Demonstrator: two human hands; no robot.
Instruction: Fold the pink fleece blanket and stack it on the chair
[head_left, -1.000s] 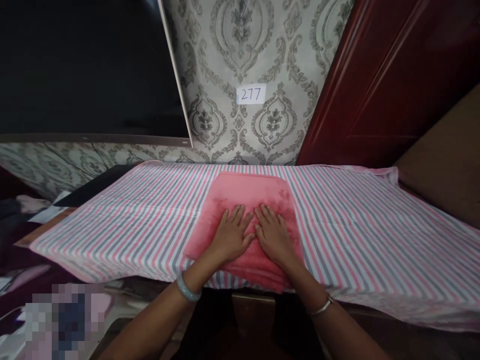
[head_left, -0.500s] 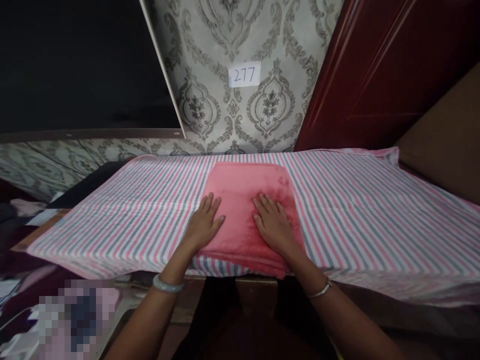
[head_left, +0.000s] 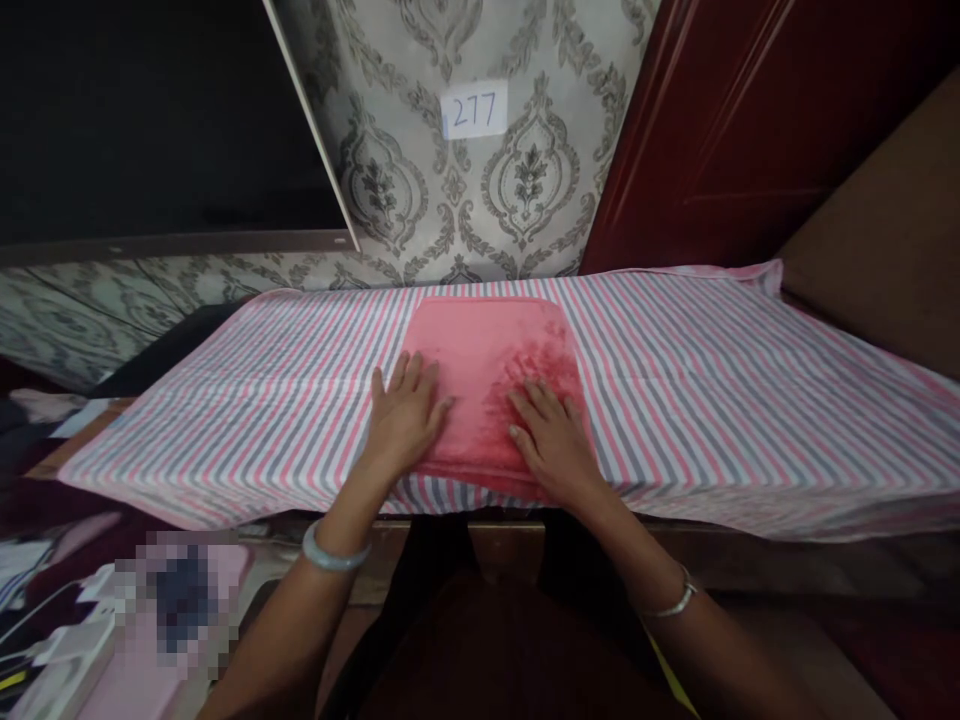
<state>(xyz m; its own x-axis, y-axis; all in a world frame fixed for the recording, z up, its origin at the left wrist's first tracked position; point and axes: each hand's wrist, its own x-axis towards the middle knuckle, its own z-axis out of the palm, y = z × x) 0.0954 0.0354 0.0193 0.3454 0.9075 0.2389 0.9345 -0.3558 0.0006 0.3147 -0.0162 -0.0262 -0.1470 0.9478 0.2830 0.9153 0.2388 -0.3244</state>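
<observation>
Head camera, from my remote seat: at far left I have a large dark screen against patterned wallpaper, with a pixelated patch low in the corner that I cannot make out. Next, a wooden edge shows from under the striped cloth, which runs in pink, grey and white across the whole surface. I see the left hand palm down along the left edge of the folded red cloth, fingers spread, grasping nothing; a pale bangle rings its wrist. That folded cloth lies flat in the middle of the striped one, its left part smooth and light, its right part darker and ruffled. Above it on the wall I read "277" on a white card. Further along, the right hand rests open and flat on the dark part, gripping nothing, a silver bracelet at its wrist. At far right I get a dark red panel and a brown surface.
</observation>
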